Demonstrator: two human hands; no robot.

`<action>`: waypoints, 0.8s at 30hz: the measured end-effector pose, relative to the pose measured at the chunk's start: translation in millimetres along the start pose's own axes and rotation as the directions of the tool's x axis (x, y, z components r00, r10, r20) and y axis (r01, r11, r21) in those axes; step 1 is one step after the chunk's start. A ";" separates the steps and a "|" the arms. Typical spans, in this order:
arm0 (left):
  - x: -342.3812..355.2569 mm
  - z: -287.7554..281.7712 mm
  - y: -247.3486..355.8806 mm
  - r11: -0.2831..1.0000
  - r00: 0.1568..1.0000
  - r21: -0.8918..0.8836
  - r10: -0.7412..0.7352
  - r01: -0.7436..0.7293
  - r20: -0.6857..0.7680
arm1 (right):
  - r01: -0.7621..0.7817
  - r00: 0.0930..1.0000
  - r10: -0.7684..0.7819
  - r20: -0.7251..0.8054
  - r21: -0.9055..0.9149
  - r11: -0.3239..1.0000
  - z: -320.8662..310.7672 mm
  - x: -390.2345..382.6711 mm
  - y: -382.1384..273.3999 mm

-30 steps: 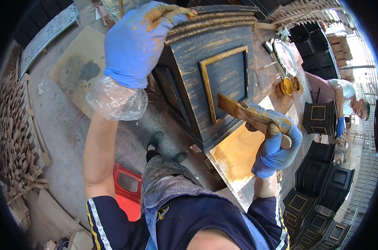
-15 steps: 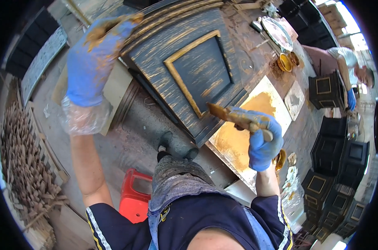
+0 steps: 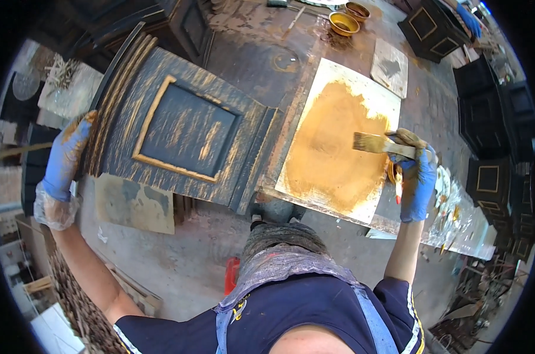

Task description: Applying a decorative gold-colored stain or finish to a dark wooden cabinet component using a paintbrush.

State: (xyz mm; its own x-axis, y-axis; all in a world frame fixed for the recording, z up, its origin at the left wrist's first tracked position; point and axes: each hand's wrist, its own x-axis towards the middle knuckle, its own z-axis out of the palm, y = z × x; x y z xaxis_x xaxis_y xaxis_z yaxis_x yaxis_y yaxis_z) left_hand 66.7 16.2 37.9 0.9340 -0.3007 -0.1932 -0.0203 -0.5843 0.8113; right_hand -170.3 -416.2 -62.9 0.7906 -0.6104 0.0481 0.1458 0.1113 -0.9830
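A black wooden cabinet piece (image 3: pixel 185 133) lies tilted across the left and middle, with golden-brown streaks and a framed recessed panel. My left hand (image 3: pixel 69 153), in a stained blue glove, grips its moulded left end, the fingertips at the edge. A thin tan stick (image 3: pixel 19 151) runs out behind that hand; whether it is held I cannot tell. My right hand (image 3: pixel 418 177), also in a blue glove, is closed around a flat paintbrush (image 3: pixel 371 143). The bristles point left over a white board (image 3: pixel 306 97) smeared with ochre-brown paint, and I cannot tell whether they touch it.
Two bowls, one yellow (image 3: pixel 344 23) and one brown (image 3: pixel 357 10), stand beyond the board. A smaller stained board (image 3: pixel 390 68) lies near them. Other dark cabinets (image 3: pixel 489 112) line the right. A red stool (image 3: pixel 232 275) shows beside my legs. A co-worker's blue-gloved hand (image 3: pixel 469 22) is at the far right.
My view has turned right. The brush has moved from beside the cabinet's lower corner to over the paint-smeared board. My left hand stays at the cabinet's moulded end, which now sits lower and further left.
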 end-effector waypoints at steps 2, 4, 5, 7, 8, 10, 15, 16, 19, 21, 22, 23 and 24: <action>2.6 6.7 -5.3 0.977 0.997 -0.206 -0.068 0.062 -0.023 | -0.090 0.996 0.084 0.040 0.171 0.981 10.1 -3.8 17.0; 4.9 2.6 -13.1 0.959 0.986 -0.259 -0.144 0.117 -0.087 | -0.213 0.974 0.165 0.156 0.380 0.900 30.1 -9.9 39.9; 5.1 3.4 -14.4 0.955 0.983 -0.279 -0.142 0.104 -0.118 | -0.247 0.964 0.172 0.202 0.449 0.859 40.8 -14.6 52.3; 3.5 4.6 -15.7 0.969 0.984 -0.228 -0.127 0.097 -0.123 | -0.341 0.936 0.224 0.272 0.540 0.769 60.5 -18.7 74.1; 3.4 4.1 -14.4 0.974 0.983 -0.196 -0.136 0.110 -0.126 | -0.326 0.944 0.233 0.234 0.555 0.765 71.5 -18.9 78.0; 4.4 7.0 -10.9 0.980 0.984 -0.155 -0.144 0.126 -0.109 | -0.313 0.950 0.248 0.191 0.573 0.758 87.1 -17.9 76.8; 16.3 14.0 -21.8 0.997 0.985 0.042 -0.065 0.072 -0.159 | -0.109 0.982 0.172 -0.079 0.510 0.853 72.6 -9.2 81.3; 16.3 5.7 -35.0 0.999 0.987 0.027 -0.018 0.022 -0.163 | -0.041 0.992 0.096 -0.083 0.504 0.863 57.5 -7.4 89.4; -9.5 -9.2 -16.6 0.997 0.983 0.000 -0.074 0.075 -0.166 | 0.140 0.957 -0.046 -0.287 0.316 0.938 -1.3 -7.2 87.5; -3.8 -12.9 -29.9 0.987 0.986 -0.142 -0.098 0.079 -0.137 | 0.182 0.870 -0.148 -0.470 0.030 0.983 -54.3 -10.2 64.0; 1.0 -7.5 -30.4 0.991 0.988 -0.117 -0.078 0.063 -0.130 | 0.153 0.753 -0.221 -0.620 -0.161 0.975 -78.8 -13.3 64.4; 4.1 -2.6 -29.0 0.995 0.990 -0.084 -0.058 0.047 -0.129 | 0.000 0.731 -0.330 -0.597 -0.485 0.875 -115.0 -16.6 66.3; 7.4 -1.7 -32.1 0.995 0.993 -0.088 -0.045 0.036 -0.110 | -0.166 0.724 -0.422 -0.546 -0.731 0.662 -145.6 -19.1 67.4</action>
State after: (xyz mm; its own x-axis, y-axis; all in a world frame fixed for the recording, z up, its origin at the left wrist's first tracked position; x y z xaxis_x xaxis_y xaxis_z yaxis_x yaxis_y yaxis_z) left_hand 74.8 34.0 11.4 0.9676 -0.1889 -0.1677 0.0445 -0.5260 0.8493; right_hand -262.1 -511.2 -155.8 0.1867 -0.9169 0.3527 -0.4694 -0.3986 -0.7879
